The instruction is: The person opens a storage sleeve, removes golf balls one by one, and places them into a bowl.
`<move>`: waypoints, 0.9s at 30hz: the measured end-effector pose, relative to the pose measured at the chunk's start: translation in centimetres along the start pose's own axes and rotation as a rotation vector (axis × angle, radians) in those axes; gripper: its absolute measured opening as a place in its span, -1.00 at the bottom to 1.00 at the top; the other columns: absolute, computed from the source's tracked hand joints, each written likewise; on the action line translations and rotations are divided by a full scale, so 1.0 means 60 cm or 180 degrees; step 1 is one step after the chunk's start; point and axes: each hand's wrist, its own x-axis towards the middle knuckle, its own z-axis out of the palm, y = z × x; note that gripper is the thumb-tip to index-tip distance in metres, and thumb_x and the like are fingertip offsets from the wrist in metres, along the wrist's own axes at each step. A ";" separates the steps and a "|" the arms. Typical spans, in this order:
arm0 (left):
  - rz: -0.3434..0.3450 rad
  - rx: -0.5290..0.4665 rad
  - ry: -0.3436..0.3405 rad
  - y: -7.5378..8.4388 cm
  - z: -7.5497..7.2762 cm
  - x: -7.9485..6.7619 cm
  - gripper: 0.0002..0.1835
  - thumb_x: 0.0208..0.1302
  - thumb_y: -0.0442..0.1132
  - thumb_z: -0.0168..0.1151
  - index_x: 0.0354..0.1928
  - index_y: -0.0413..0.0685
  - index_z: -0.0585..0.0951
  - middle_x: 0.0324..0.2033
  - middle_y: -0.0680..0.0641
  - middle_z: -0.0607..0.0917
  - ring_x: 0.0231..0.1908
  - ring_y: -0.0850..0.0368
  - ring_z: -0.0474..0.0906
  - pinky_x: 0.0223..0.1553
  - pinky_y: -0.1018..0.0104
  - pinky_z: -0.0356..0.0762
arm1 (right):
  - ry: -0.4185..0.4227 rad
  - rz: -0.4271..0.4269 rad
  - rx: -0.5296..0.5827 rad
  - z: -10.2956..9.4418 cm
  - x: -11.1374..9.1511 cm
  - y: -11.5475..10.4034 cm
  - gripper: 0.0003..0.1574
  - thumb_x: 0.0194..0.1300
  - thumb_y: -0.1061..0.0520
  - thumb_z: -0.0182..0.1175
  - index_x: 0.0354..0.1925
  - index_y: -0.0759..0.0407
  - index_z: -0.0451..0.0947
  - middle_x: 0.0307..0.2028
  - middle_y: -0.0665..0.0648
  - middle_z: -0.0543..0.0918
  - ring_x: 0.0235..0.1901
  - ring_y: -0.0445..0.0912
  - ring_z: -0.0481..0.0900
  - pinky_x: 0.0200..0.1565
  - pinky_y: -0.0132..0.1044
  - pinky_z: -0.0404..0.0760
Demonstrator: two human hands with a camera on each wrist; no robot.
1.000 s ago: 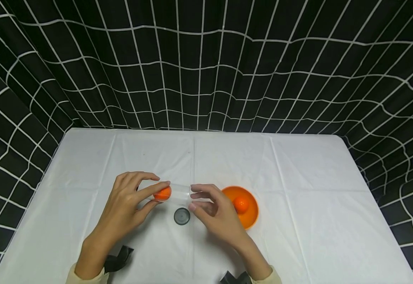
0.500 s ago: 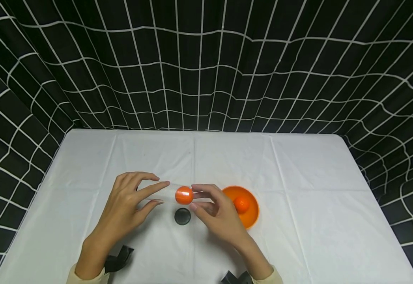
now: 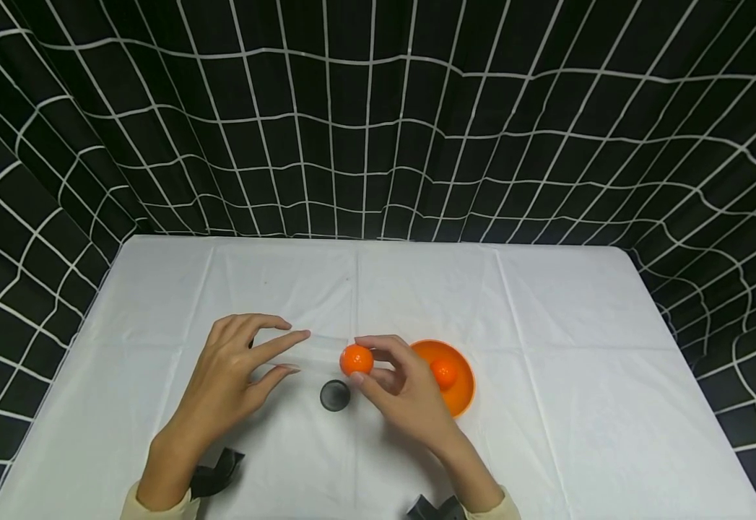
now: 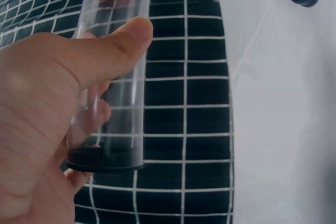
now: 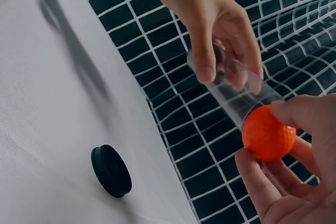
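Observation:
My left hand (image 3: 231,368) grips a clear plastic tube (image 3: 326,355) between thumb and fingers, lying nearly level above the table. In the left wrist view a black cap (image 4: 105,159) closes the tube's near end. The other end is uncapped and points at my right hand (image 3: 416,397). There, right at the mouth, my right thumb and fingers pinch a shiny orange ball (image 5: 268,132) with a dimpled-looking surface. Below the tube's open end, a loose black cap (image 3: 335,396) lies on the cloth.
An orange bowl (image 3: 463,397) stands just right of my right hand, partly hidden by it, with another orange ball (image 3: 443,373) inside. White cloth (image 3: 579,375) covers the table. Black curtains (image 3: 378,144) with a white grid rise behind and at both sides.
The orange ball has rolled rightward along the tube, from beside my left fingers to the open end, and is now between my right fingertips. Both hands have barely moved.

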 end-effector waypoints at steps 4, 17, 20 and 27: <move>-0.0008 -0.0020 -0.0010 -0.001 0.000 0.000 -0.40 0.05 -0.14 0.57 0.20 0.34 0.66 0.04 0.02 0.66 0.08 -0.01 0.50 0.24 -0.02 0.29 | 0.0022 -0.0042 -0.0042 -0.004 -0.001 -0.002 -0.44 0.32 0.26 0.33 0.26 0.15 0.48 0.16 0.13 0.54 0.07 -0.09 0.70 0.13 -0.28 0.68; -0.0022 -0.0015 -0.0002 -0.007 0.002 -0.002 -0.42 0.07 -0.13 0.56 0.20 0.32 0.65 0.06 0.04 0.66 0.08 0.00 0.52 0.25 0.00 0.30 | 0.0210 -0.0145 -0.0308 -0.052 -0.004 -0.007 -0.44 0.24 0.31 0.38 0.18 0.04 0.53 0.14 0.09 0.54 0.05 -0.14 0.68 -0.03 -0.36 0.73; -0.0013 -0.0024 0.0004 -0.009 0.002 -0.002 -0.41 0.07 -0.14 0.56 0.20 0.32 0.65 0.05 0.04 0.67 0.09 0.00 0.52 0.23 0.01 0.31 | 0.0197 -0.0141 -0.0340 -0.066 -0.005 -0.006 -0.43 0.23 0.32 0.38 0.18 0.04 0.53 0.14 0.09 0.55 0.04 -0.13 0.69 -0.03 -0.33 0.73; -0.0008 -0.0024 -0.0006 -0.011 0.004 -0.004 -0.41 0.07 -0.15 0.55 0.20 0.32 0.65 0.04 0.03 0.67 0.09 -0.01 0.52 0.21 0.02 0.33 | 0.0255 -0.0138 -0.0746 -0.089 -0.006 0.000 -0.45 0.22 0.31 0.40 0.15 0.01 0.54 0.10 0.07 0.58 0.07 -0.16 0.65 0.11 -0.37 0.68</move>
